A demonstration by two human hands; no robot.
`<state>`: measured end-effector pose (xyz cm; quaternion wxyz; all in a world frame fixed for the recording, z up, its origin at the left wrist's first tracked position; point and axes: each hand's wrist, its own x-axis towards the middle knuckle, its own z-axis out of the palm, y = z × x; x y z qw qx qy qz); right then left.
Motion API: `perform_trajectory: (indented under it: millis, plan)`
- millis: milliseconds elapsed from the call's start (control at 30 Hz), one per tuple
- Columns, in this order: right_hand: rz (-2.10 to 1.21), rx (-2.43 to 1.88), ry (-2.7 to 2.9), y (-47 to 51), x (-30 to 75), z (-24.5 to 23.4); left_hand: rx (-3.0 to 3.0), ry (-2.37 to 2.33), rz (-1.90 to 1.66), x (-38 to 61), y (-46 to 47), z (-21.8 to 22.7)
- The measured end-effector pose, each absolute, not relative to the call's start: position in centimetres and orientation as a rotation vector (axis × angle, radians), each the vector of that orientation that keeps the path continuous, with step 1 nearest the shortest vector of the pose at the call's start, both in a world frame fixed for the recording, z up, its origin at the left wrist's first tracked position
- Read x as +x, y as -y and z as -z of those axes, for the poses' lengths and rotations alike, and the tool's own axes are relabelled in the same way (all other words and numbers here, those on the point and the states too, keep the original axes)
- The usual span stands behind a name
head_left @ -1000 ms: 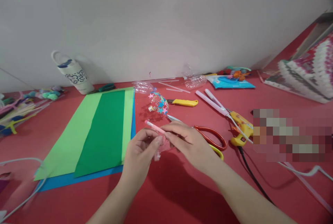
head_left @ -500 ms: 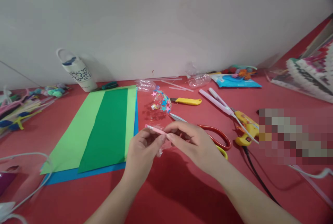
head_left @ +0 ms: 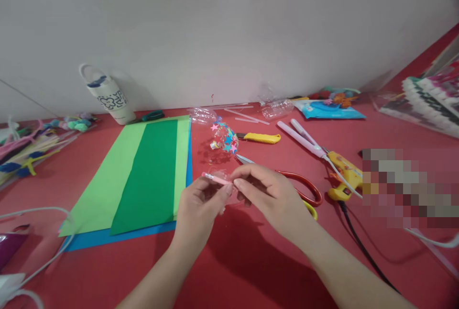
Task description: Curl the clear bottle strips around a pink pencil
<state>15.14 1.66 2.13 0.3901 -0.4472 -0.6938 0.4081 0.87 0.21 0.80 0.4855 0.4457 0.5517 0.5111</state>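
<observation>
A slim pink stick (head_left: 219, 180), pencil-like with a pale shiny band near its far-left tip, lies across my fingers above the table. My left hand (head_left: 199, 208) is closed around it, thumb pressed along its side. At its right end my right hand (head_left: 270, 199) pinches with thumb and forefinger. Crumpled clear plastic shows behind and under the fingers, partly hidden. Just beyond stands a clear plastic piece covered with star stickers (head_left: 228, 139). Red-handled scissors (head_left: 304, 187) lie partly behind my right hand, with a yellow handle (head_left: 311, 209) below them.
Green and blue sheets (head_left: 150, 175) lie at left, a white bottle (head_left: 111, 98) behind them. A yellow utility knife (head_left: 263, 137), pink hair straightener (head_left: 301, 137) and yellow glue gun (head_left: 344, 175) with cables are at right. Clear plastic bottle pieces (head_left: 276, 108) and a blue packet (head_left: 330, 109) line the wall.
The whole view has shifted slightly. Both hands stay together on the pink stick, with only a slight movement of the fingers.
</observation>
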Motion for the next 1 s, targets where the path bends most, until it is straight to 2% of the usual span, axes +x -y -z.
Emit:
perform_trajectory:
  millis: [233, 333, 833, 1000]
  plan:
    - [-0.635, -1.028, 1.984, -1.3, 15.2, -1.4, 1.091, -1.371, -1.279, 0.7, -0.3, -0.7]
    - [-0.570, -0.946, 1.984, -1.3, 15.0, -1.0, 1.088, -1.369, -1.288, 0.7, -0.2, -0.7]
    - [-0.559, -1.004, 1.889, -1.4, 14.8, -0.9, 1.074, -1.367, -1.241, 0.6, -0.4, -0.8]
    - [-0.711, -1.083, 1.838, -1.4, 14.7, -1.5, 1.116, -1.366, -1.260, 0.7, -0.3, -0.6]
